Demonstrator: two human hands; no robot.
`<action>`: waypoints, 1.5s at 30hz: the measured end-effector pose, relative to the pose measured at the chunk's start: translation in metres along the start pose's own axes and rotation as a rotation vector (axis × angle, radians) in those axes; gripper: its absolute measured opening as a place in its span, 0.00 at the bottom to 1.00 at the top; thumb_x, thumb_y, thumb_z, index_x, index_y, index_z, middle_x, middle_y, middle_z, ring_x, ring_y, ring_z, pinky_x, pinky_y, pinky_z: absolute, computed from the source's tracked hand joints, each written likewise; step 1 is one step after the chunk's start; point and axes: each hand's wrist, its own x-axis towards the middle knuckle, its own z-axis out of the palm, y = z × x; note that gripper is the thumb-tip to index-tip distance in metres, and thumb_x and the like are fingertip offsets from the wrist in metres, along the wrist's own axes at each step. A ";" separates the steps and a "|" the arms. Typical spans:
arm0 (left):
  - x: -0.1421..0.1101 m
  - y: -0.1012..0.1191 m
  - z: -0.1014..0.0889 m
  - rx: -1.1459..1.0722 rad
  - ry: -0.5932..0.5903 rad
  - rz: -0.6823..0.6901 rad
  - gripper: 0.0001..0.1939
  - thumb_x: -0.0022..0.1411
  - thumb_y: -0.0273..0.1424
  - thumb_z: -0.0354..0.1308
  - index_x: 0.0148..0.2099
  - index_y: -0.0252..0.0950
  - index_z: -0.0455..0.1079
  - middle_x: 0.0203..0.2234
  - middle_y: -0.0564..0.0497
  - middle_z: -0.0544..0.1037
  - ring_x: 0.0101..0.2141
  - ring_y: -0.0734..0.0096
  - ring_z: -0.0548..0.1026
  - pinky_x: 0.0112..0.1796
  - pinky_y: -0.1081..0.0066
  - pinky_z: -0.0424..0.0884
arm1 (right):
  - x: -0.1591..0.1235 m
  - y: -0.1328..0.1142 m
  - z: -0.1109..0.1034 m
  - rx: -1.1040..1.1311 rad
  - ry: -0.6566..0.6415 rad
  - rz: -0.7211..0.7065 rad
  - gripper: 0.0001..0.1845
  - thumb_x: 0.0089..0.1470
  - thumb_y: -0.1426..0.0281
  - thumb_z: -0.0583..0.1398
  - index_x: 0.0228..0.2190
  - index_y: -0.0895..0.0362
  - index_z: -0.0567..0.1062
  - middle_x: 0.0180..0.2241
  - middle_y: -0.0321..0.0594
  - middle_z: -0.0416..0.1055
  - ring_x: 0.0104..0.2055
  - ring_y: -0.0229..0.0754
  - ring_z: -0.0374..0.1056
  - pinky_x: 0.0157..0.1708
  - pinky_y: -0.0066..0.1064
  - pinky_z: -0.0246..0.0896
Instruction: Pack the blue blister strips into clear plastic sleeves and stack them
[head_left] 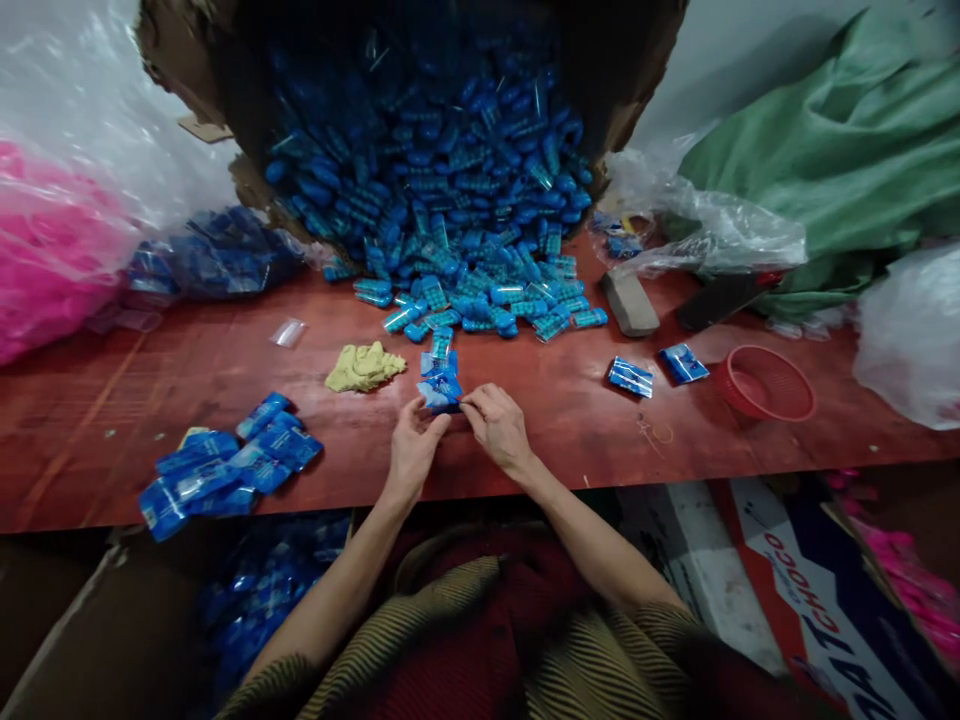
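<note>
Near the front middle of the table, a short row of blue printed packets lies in front of me. My left hand pinches the near end of the row from the left, thumb and fingers closed at a blue packet. From the other side my right hand is closed at the same end, its thumb and fingertips on that packet's right edge. Fingers partly hide what they grip. Just beyond the row lies a clear-and-blue capsule-shaped container. A crumpled yellow cloth rests left of the packets.
A tipped cardboard box spills many blue containers onto the red table. More blue packets are piled at left. At right are two blue packs, a grey block and a red basket.
</note>
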 end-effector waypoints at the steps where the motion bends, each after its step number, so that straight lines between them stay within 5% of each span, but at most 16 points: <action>1: -0.001 0.003 0.004 -0.060 -0.023 -0.048 0.24 0.46 0.38 0.64 0.44 0.33 0.69 0.34 0.47 0.77 0.32 0.70 0.75 0.33 0.72 0.69 | -0.002 -0.004 -0.003 0.048 0.011 -0.011 0.12 0.60 0.68 0.52 0.34 0.56 0.75 0.35 0.42 0.71 0.40 0.42 0.64 0.42 0.32 0.57; 4: -0.002 0.010 0.011 -0.224 -0.043 -0.142 0.17 0.43 0.38 0.65 0.33 0.32 0.70 0.26 0.53 0.75 0.25 0.76 0.72 0.25 0.77 0.66 | -0.006 -0.009 -0.005 0.261 0.059 0.016 0.10 0.58 0.68 0.54 0.36 0.55 0.75 0.38 0.43 0.71 0.42 0.42 0.65 0.44 0.33 0.59; 8: -0.002 0.017 0.014 -0.346 -0.121 -0.248 0.19 0.37 0.38 0.68 0.30 0.32 0.69 0.20 0.55 0.74 0.19 0.78 0.70 0.20 0.78 0.63 | -0.001 -0.001 0.001 0.765 0.030 0.305 0.19 0.48 0.65 0.60 0.43 0.57 0.72 0.39 0.41 0.71 0.37 0.39 0.66 0.39 0.32 0.63; 12: -0.002 0.018 0.015 -0.354 -0.136 -0.246 0.19 0.35 0.37 0.70 0.28 0.31 0.68 0.17 0.56 0.71 0.16 0.81 0.67 0.20 0.78 0.63 | 0.004 0.005 0.008 1.130 -0.139 0.490 0.13 0.43 0.62 0.61 0.27 0.60 0.72 0.23 0.32 0.68 0.25 0.33 0.62 0.29 0.26 0.60; 17: -0.001 0.009 0.023 -0.301 -0.112 -0.193 0.18 0.39 0.37 0.68 0.31 0.31 0.71 0.19 0.55 0.73 0.17 0.81 0.66 0.21 0.77 0.63 | 0.006 -0.001 0.015 1.050 -0.025 0.525 0.11 0.42 0.62 0.59 0.22 0.58 0.70 0.19 0.29 0.64 0.22 0.32 0.57 0.24 0.24 0.55; 26: 0.004 0.003 0.036 0.038 0.183 0.009 0.13 0.46 0.38 0.62 0.29 0.32 0.73 0.18 0.55 0.72 0.20 0.76 0.68 0.24 0.76 0.64 | 0.008 -0.006 0.016 0.797 0.107 0.468 0.11 0.49 0.62 0.56 0.24 0.57 0.69 0.22 0.31 0.66 0.26 0.35 0.60 0.27 0.25 0.55; 45: 0.018 0.010 0.070 -0.385 0.133 -0.183 0.13 0.38 0.35 0.65 0.25 0.32 0.68 0.17 0.59 0.68 0.19 0.82 0.63 0.23 0.78 0.60 | 0.017 0.001 0.017 0.597 0.193 0.445 0.16 0.56 0.61 0.50 0.20 0.53 0.57 0.18 0.30 0.57 0.22 0.34 0.55 0.24 0.25 0.50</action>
